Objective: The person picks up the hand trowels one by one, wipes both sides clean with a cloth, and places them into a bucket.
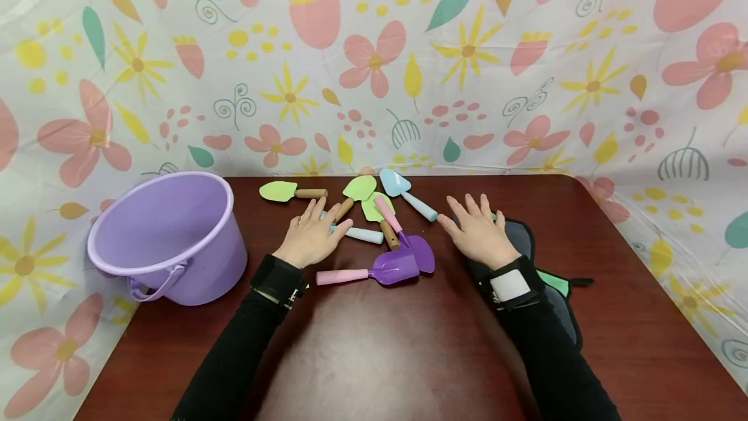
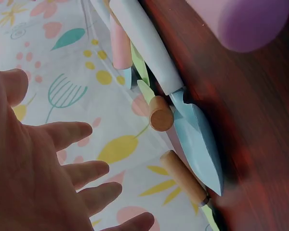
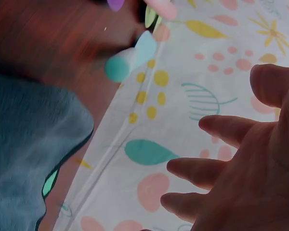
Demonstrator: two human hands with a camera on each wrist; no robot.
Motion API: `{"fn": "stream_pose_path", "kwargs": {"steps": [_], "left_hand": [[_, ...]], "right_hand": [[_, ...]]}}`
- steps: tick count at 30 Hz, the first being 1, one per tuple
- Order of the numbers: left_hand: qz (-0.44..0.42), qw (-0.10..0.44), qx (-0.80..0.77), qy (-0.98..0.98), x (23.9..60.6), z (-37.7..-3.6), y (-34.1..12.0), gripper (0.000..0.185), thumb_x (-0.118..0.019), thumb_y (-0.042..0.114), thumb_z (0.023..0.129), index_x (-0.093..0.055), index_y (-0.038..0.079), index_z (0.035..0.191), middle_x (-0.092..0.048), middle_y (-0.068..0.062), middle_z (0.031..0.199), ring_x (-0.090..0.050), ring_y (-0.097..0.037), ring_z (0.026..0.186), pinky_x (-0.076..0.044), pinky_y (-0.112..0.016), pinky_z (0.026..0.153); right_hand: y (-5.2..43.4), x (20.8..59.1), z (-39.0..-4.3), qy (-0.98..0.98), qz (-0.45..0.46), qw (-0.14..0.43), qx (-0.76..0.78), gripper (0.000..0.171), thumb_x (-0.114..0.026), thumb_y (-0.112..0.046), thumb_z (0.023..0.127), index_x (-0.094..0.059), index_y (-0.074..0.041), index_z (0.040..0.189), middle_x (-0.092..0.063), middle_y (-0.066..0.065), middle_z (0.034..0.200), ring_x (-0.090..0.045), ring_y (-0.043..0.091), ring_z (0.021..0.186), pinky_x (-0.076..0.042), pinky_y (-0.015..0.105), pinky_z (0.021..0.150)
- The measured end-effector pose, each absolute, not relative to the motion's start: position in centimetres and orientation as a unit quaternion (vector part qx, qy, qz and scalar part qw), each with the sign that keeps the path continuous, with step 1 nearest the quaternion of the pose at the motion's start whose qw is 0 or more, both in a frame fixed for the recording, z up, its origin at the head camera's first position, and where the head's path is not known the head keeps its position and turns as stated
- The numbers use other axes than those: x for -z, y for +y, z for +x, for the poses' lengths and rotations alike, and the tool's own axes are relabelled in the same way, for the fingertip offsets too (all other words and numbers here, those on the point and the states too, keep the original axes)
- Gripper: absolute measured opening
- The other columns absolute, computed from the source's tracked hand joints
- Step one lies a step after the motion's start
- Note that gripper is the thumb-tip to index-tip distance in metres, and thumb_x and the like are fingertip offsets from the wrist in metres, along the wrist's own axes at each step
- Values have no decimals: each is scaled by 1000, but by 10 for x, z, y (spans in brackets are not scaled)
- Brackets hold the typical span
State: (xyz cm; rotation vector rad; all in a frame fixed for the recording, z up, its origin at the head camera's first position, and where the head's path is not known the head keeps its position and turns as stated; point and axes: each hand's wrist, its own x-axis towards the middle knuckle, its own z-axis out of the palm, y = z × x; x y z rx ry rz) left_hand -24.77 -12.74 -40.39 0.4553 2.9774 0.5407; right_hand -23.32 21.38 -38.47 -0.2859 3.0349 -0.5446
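Brown table (image 1: 374, 356): six toy shovels (image 1: 374, 271), one purple bucket (image 1: 169, 239), two hands (image 1: 312, 236).

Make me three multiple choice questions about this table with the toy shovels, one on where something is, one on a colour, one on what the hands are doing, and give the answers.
1. Where does the bucket stand?
A. at the table's left edge
B. between the hands
C. at the table's right edge

2. What colour is the bucket?
A. green
B. purple
C. red

3. How is the left hand?
A. gripping the bucket handle
B. fist closed, lifted
C. flat, fingers spread, over a pale-handled shovel

Answers: 1 A, it stands left of both hands on the table. 2 B, its wall and rim are purple. 3 C, the fingers lie straight; the right hand is likewise flat on a dark grey cloth.
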Motion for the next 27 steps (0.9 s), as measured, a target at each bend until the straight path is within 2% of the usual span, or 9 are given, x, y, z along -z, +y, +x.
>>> {"fn": "stream_pose_path", "kwargs": {"steps": [7,14,17,22,27], "left_hand": [[153,53,-177,971,402,-255,-126,71,-21,61,102,-28,15,155,-14,-17,160,-7,-35,147,-18,-62,109],[147,63,-173,972,399,-266,-126,71,-22,60,102,-31,13,154,-19,-17,159,-16,-37,145,-19,-64,107],[151,67,-164,973,397,-278,-121,70,-25,61,102,-33,14,153,-26,-17,157,-21,-36,144,-22,-63,107],[164,81,-146,972,396,-292,-115,65,-30,59,102,-36,17,152,-35,-12,153,-25,-34,143,-28,-60,106],[160,71,-147,974,395,-298,-113,57,-40,50,103,-47,13,145,-49,-12,143,-39,-34,135,-36,-59,101]], "right_hand": [[237,376,-230,980,-87,44,173,71,-31,-57,102,-27,-9,154,-13,31,156,0,52,142,-7,73,103],[263,373,-228,977,-90,88,170,75,-39,-56,101,-28,-3,153,-17,35,152,-12,55,139,-18,72,101],[278,372,-228,975,-95,103,170,76,-41,-54,101,-27,1,151,-19,38,150,-17,56,136,-23,70,100],[296,375,-225,970,-111,120,182,76,-46,-49,101,-27,7,149,-24,40,147,-22,56,134,-25,68,101],[303,385,-223,968,-97,145,180,82,-48,-53,99,-25,7,150,-28,39,146,-26,57,132,-30,67,98]]}}
